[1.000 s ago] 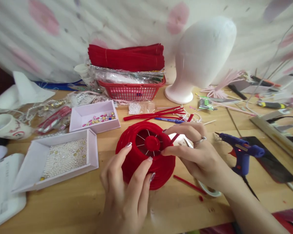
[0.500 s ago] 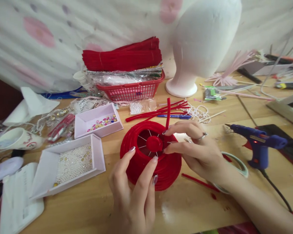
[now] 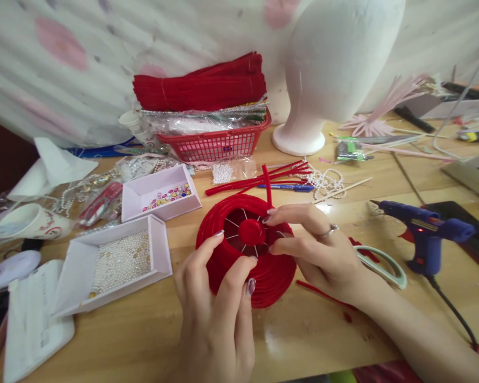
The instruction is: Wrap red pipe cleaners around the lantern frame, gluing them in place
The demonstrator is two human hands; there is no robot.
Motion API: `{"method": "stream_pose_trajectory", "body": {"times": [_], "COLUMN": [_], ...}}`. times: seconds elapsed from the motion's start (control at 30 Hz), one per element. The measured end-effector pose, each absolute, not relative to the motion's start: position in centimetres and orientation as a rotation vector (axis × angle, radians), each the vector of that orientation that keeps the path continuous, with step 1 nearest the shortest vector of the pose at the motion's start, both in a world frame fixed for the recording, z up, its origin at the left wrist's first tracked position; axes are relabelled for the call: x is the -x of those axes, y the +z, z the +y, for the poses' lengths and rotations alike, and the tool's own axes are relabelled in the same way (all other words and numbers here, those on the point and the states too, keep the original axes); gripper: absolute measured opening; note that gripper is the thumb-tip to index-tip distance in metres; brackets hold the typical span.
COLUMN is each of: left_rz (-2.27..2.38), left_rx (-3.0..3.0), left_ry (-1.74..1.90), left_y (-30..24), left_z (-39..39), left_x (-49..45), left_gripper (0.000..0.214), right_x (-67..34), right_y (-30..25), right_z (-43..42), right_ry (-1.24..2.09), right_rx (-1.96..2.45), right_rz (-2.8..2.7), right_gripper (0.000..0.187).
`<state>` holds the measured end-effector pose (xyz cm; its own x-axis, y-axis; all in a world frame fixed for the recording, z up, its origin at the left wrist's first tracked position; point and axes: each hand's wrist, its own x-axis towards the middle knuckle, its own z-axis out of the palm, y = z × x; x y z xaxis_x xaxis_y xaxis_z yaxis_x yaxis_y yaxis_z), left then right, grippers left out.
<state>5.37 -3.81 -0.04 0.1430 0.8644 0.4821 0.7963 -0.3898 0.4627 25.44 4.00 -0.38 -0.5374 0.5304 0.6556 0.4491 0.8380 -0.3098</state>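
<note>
A round red piece, made of fuzzy pipe cleaners coiled in rows, sits on the table in front of me. Thin wires run from its open top edge to a small red disc in the middle. My left hand holds the near-left side of the rim, fingertips over the edge. On the right side, my right hand pinches a red pipe cleaner against the rim, its free end sticking up and away. The fingertips partly hide where it meets the coil.
Right of my hands lie pale green scissor handles and a corded blue glue gun. Boxes of pearls and gems stand left. Behind are a red basket, loose pipe cleaners and a white foam head.
The upright end of the pipe cleaner has tilted left, and my right hand has shifted slightly with it. My left hand keeps its hold; the whole view has shifted slightly.
</note>
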Motion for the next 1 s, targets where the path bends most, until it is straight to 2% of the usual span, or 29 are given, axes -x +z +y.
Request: {"method": "stream_pose_trajectory", "body": {"times": [0.3, 0.43, 0.67, 1.0], "left_rz": [1.67, 1.668, 1.765, 1.706], "left_rx": [-2.368, -2.416, -2.336, -2.473], "left_ry": [1.312, 1.277, 1.274, 1.18], "left_y": [-1.0, -1.0, -1.6, -2.2], "left_z": [-3.3, -3.6, -3.6, -3.4], "left_x": [-4.8, -4.7, -4.3, -3.9], "left_gripper": [0.042, 0.037, 0.05, 0.048], "right_x": [-25.9, -25.9, -25.7, -25.3], "right_y": [-1.0, -1.3, -1.6, -1.6], "right_z": [3.7, 3.5, 3.6, 3.6], "right_ry": [0.189, 0.182, 0.21, 0.244], "right_rx": [0.737, 0.739, 0.68, 0.69], "right_rz": [-2.211, -2.18, -2.135, -2.071], "right_gripper": [0.025, 0.027, 0.032, 0.033]}}
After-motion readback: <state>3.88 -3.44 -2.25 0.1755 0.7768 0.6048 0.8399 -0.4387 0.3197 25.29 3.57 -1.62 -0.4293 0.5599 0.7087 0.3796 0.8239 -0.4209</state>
